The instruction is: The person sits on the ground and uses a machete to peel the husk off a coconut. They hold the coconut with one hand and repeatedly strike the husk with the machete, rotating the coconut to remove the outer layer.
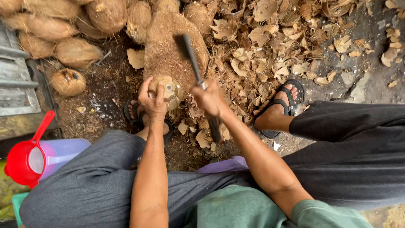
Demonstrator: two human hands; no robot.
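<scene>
My left hand [152,102] grips a brown husked coconut [170,90] and holds it against the near end of a fibrous wooden block [166,46]. My right hand [209,99] is shut on the handle of a dark cleaver-like knife [188,52], whose blade is raised over the block, just right of the coconut. I sit with both knees spread in dark trousers. My sandalled feet [280,105] rest on the ground either side of the block.
Several whole coconuts [76,52] are piled at the upper left. Broken shell pieces [270,46] cover the ground at the upper right. A red strainer [27,158] sits on a purple tub [63,152] at the lower left, beside grey wooden slats [14,80].
</scene>
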